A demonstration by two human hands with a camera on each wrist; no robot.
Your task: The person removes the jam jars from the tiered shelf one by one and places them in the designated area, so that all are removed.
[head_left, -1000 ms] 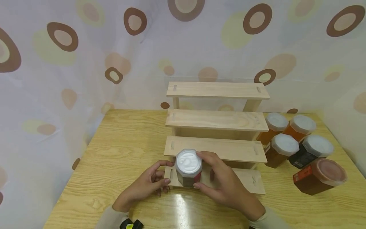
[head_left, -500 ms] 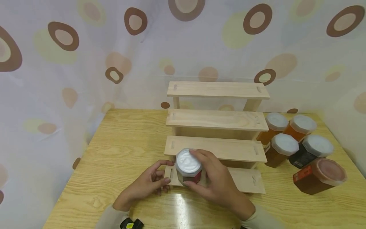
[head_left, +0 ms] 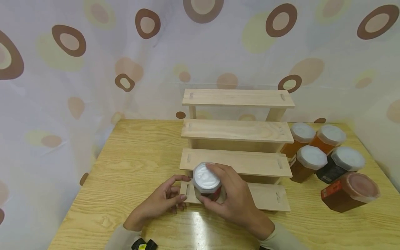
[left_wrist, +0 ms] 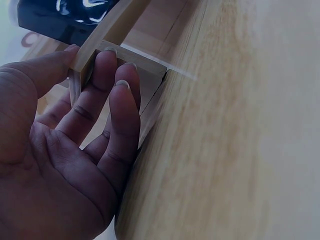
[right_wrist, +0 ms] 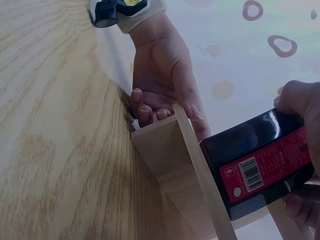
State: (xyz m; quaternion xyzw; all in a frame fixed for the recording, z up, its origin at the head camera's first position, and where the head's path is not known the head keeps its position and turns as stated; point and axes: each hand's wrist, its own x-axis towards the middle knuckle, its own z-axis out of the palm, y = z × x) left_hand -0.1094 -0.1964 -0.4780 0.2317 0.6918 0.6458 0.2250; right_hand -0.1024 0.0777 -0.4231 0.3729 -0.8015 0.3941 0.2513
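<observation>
A four-tier stepped wooden shelf (head_left: 235, 130) stands on the table. On the left part of its lowest tier sits an octagonal jar (head_left: 204, 178) with a silvery-white lid. The right wrist view shows the jar's dark body and a red barcode label (right_wrist: 265, 167). My right hand (head_left: 234, 196) grips this jar, fingers over the lid's right side and thumb low at the front. With my left hand (head_left: 162, 199) I pinch the left end of the lowest tier, thumb on top and fingers curled beneath, as the left wrist view shows.
To the right of the shelf stand several filled jars: an amber one (head_left: 326, 139), a brown one (head_left: 307, 163), a black-labelled one (head_left: 340, 165) and a reddish-brown one (head_left: 348, 192) nearest me. A patterned cloth (head_left: 212, 52) hangs behind the wooden table (head_left: 125, 156).
My right hand has shifted left and wrapped further around the jar, its fingers now over the lid. The jar stays at nearly the same spot. My left hand keeps its place.
</observation>
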